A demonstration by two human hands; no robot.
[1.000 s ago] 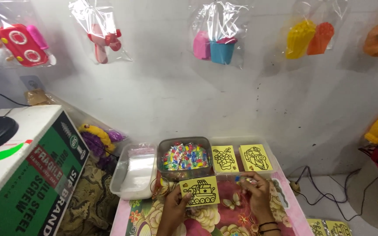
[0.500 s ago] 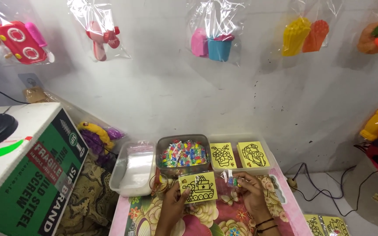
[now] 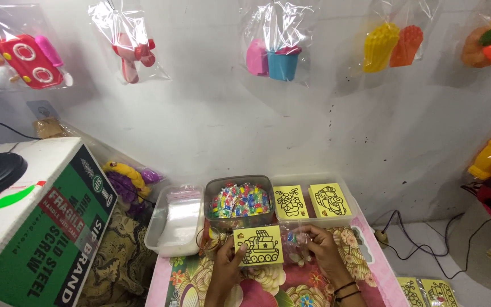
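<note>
My left hand [image 3: 227, 266] holds a yellow card with a black line drawing of a tank [image 3: 259, 246] by its left edge, just above a floral-patterned table [image 3: 268, 287]. My right hand [image 3: 320, 248] sits at the card's right side, fingers curled on a small clear packet [image 3: 294, 239] with coloured bits; a dark bracelet is on that wrist. Behind the card stands a clear tub of small multicoloured packets [image 3: 240, 200]. To its right a clear tray [image 3: 345, 219] holds two stacks of yellow drawing cards [image 3: 310, 201].
A clear tub of plastic bags [image 3: 176, 220] stands left of the table. A green and white cardboard box [image 3: 35, 227] fills the left. Bagged plastic toys [image 3: 129, 45] hang on the white wall. More yellow cards [image 3: 430, 291] and cables lie on the floor at right.
The view has tilted slightly, so everything sits a little lower. My right hand has drawn in closer to the card's right edge. The card stays in my left hand.
</note>
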